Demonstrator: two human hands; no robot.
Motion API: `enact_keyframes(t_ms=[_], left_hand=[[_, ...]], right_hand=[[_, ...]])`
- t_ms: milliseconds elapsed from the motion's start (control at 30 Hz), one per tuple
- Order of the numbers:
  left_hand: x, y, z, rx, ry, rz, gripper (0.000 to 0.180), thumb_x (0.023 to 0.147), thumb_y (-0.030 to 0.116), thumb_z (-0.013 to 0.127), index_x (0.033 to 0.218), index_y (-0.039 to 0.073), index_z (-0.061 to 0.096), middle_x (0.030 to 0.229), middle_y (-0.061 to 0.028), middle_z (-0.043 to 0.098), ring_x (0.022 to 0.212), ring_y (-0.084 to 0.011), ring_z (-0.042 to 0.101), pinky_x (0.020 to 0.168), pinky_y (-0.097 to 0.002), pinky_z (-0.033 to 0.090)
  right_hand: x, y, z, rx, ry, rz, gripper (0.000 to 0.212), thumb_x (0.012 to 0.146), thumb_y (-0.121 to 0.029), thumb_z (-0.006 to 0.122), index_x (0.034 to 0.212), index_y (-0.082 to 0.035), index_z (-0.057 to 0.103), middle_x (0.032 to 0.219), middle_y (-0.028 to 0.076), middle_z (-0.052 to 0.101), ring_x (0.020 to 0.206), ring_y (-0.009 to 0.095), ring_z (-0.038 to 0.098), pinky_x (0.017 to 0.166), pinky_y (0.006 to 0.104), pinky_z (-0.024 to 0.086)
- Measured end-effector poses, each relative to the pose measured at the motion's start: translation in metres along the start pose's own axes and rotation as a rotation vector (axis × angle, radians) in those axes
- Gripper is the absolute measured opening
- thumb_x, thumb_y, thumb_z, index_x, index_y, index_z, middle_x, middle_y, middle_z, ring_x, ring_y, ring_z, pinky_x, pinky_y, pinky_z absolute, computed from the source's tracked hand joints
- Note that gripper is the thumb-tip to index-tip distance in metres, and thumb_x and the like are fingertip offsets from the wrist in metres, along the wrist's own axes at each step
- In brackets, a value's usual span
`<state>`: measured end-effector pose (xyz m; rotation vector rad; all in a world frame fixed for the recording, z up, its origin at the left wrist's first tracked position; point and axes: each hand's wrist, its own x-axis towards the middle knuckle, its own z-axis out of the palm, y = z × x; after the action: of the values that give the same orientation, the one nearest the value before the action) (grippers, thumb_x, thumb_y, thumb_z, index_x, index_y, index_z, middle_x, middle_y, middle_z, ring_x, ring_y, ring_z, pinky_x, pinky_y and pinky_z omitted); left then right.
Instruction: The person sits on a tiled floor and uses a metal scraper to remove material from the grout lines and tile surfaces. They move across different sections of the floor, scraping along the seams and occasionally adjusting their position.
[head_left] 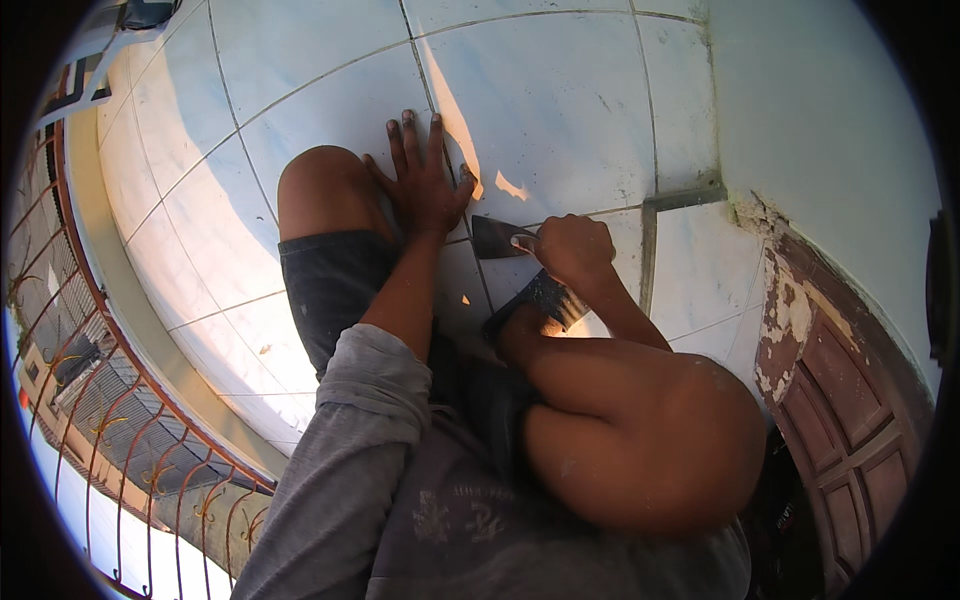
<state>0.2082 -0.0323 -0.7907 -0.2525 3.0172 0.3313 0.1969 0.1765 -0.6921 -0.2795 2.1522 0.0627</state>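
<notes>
My left hand (428, 192) lies flat on the pale tiled floor (540, 80), fingers spread and pointing away from me, just left of a dark grout line. Closed around the handle of a putty knife (497, 238) is my right hand (575, 245). The knife's broad dark blade points left, at the grout line where several tiles meet. My fist hides most of its handle. The blade looks low against the floor, but whether it touches cannot be made out. One of my feet, in a dark sandal (545, 292), stands just below the knife.
A rusty curved railing (110, 330) runs along the left edge. To the right, a pale wall (820, 120) meets a brown panelled door (840, 400) with a peeling frame (785, 320). A dark grey strip (650, 250) borders a tile near the doorway. Sunlight patches cross the floor.
</notes>
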Motion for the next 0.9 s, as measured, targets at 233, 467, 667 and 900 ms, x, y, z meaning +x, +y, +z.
enact_keyframes(t_ms=[233,467,667,900], left_hand=[[-0.002,0.008,0.0,-0.06,-0.014,0.038,0.086,0.083,0.045,0.064,0.16,0.023,0.034,0.168,-0.0144,0.023,0.158,-0.035,0.014,0.117,-0.0761,0.004],[-0.004,0.005,-0.004,-0.088,0.029,0.015,0.083,0.084,0.046,0.063,0.159,0.022,0.036,0.168,-0.0157,0.024,0.158,-0.0349,0.016,0.117,-0.0764,0.003],[0.003,0.007,-0.001,-0.3,-0.018,-0.01,0.088,0.077,0.04,0.071,0.157,0.021,0.041,0.169,-0.0153,0.021,0.158,-0.0362,0.014,0.115,-0.0776,0.013],[-0.012,-0.002,-0.016,-0.344,0.077,-0.017,0.083,0.082,0.041,0.073,0.154,0.014,0.043,0.169,-0.0155,0.023,0.159,-0.035,0.012,0.119,-0.0741,0.007]], right_hand=[[-0.017,0.009,0.007,0.027,0.103,0.048,0.061,0.094,-0.063,0.06,0.079,-0.006,0.077,0.075,0.016,0.074,0.073,0.032,0.075,0.063,0.0434,0.057],[-0.018,0.042,-0.041,0.039,-0.102,0.221,0.06,0.097,-0.062,0.056,0.086,-0.007,0.077,0.083,0.016,0.075,0.081,0.036,0.075,0.071,0.0462,0.056],[0.008,-0.013,-0.004,0.009,-0.032,0.047,0.068,0.098,-0.065,0.051,0.084,-0.004,0.077,0.086,0.02,0.075,0.092,0.04,0.074,0.079,0.0494,0.057],[0.007,-0.004,0.01,-0.042,0.045,0.03,0.068,0.099,-0.068,0.046,0.083,-0.009,0.077,0.083,0.016,0.075,0.087,0.035,0.074,0.074,0.0506,0.056]])
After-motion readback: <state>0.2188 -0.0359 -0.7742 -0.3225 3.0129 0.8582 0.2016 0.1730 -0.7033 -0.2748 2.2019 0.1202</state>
